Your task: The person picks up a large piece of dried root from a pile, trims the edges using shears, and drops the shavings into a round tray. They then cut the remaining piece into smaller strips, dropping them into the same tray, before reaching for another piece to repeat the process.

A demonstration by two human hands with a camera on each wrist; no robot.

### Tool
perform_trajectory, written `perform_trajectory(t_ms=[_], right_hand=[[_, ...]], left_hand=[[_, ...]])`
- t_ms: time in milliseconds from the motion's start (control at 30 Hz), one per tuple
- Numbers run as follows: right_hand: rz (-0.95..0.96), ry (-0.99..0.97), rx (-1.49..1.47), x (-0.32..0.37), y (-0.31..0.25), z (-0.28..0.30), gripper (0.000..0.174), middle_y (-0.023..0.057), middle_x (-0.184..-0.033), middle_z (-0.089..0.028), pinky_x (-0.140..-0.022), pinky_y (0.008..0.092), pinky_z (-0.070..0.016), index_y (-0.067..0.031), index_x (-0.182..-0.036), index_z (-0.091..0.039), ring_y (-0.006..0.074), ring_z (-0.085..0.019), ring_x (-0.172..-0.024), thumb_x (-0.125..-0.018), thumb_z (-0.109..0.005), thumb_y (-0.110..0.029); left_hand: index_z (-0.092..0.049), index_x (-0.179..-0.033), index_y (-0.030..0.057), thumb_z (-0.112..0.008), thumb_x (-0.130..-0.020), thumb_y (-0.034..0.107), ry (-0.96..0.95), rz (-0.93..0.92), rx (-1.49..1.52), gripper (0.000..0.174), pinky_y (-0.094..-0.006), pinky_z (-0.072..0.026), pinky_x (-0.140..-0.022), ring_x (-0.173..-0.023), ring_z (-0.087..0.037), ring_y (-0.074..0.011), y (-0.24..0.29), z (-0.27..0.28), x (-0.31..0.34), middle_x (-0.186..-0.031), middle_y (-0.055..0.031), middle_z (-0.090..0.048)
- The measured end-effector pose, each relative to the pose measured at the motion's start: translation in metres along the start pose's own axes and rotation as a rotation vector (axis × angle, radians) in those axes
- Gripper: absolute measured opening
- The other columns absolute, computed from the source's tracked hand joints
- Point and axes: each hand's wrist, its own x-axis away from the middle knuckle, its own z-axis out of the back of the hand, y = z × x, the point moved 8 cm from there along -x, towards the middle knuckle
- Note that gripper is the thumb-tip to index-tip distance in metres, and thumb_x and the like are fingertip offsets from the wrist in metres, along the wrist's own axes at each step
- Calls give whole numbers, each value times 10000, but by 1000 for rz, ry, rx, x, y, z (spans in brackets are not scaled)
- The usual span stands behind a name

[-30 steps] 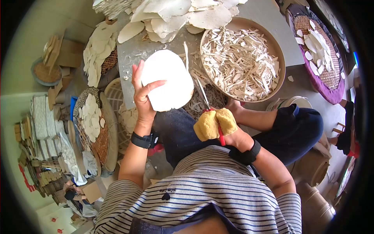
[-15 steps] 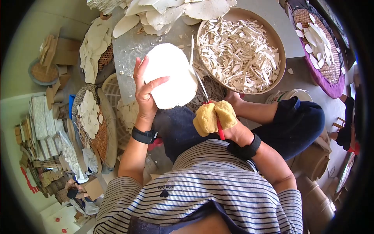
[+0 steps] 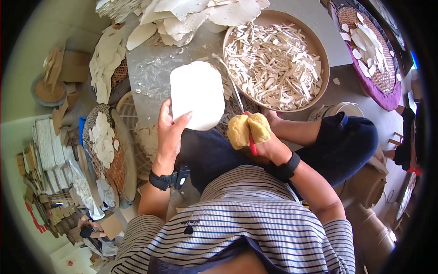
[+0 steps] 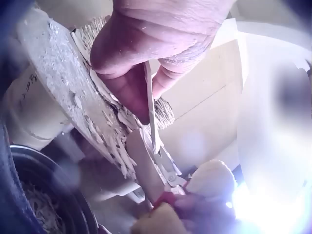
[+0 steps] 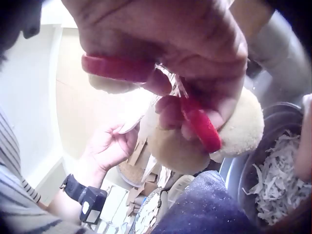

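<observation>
Head view: yellow padding (image 3: 238, 132) partly hides right hand (image 3: 272, 149) gripping scissors (image 3: 236, 93).

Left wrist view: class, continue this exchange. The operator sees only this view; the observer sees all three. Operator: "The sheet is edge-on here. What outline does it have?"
Observer: Broad, with rounded corners: the head view shows the white sheet face-on.
Operator: What lies beside the scissors, away from the sheet?
Observer: In the head view, a round tray heaped with pale strips.
Operator: Anything on the right wrist?
Observer: A black strap, seen in the head view.
</observation>
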Motion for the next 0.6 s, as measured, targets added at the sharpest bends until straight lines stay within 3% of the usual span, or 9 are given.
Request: perform_trajectory(t_ms=[100,133,267,333,433,600], right_hand=[[60,43,95,-2,2,-3,244,130,-985,-579,-836,346,-438,-47,-1036,-561,295,-537,-960,-813,-542,-144],[-124,-188,103,-1,16,-13,443,122,-1150,-554,-989,392,-330,-131,-1101,-560,299,-480,-1106,-733,-558,-378],[53,35,154,-2,-6,8,249,132,-1003,-580,-871,363,-412,-60,-1039,-564,301,-511,-1004,-810,-524,-148],[64,-12,276,-4,-13,15,240,135,-1002,-582,-870,368,-411,-60,-1029,-567,305,-510,-1003,-809,-527,-148],[6,-42,166,-4,-11,18,220,138,-1005,-583,-850,367,-424,-59,-1011,-570,309,-518,-991,-812,-532,-143],[56,104,-5,0,-8,18,217,118,-951,-599,-790,375,-455,-62,-998,-573,314,-558,-897,-800,-555,-149]], left_hand=[[-347,-1261,-9,-599,-820,-12,-44,71,19,509,-261,-450,-862,-975,-571,-129,-5,-14,11,-1076,-118,-594],[-337,-1268,-6,-603,-818,-13,-62,88,22,523,-263,-448,-869,-975,-572,-131,-7,-17,13,-1078,-117,-594],[-353,-1265,-7,-613,-814,-9,-82,98,4,520,-271,-445,-882,-987,-569,-134,-13,-23,17,-1089,-116,-592],[-361,-1273,-9,-618,-812,-5,-90,107,7,528,-271,-442,-886,-997,-562,-131,-14,-25,18,-1099,-112,-589],[-344,-1319,-12,-607,-814,-11,-117,119,-15,569,-271,-435,-895,-1025,-548,-134,-14,-22,15,-1141,-112,-566],[-286,-1371,-12,-576,-819,-28,42,-33,21,624,-279,-404,-941,-1104,-497,-151,-12,-16,18,-1254,-130,-480]])
